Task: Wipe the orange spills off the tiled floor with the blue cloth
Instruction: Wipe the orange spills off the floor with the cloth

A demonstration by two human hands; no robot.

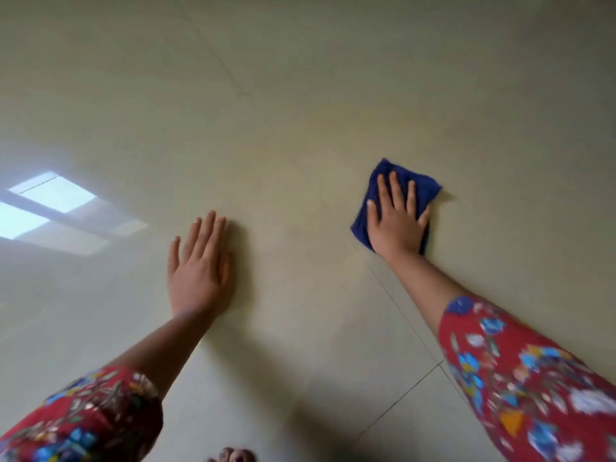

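Note:
The folded blue cloth (418, 186) lies on the beige tiled floor (300, 111) at centre right. My right hand (395, 221) presses flat on top of it with fingers spread and straight. A faint yellowish smear (448, 195) shows on the tile just past the cloth's right corner. Left of centre, my left hand (198, 265) rests flat on the bare floor, fingers straight, holding nothing. No distinct orange spill is visible elsewhere.
Glossy tiles with thin grout lines (400, 305) run diagonally under my right arm. A bright window reflection (53, 208) glares at the left. Toes (233, 456) show at the bottom edge. Both forearms wear red floral sleeves.

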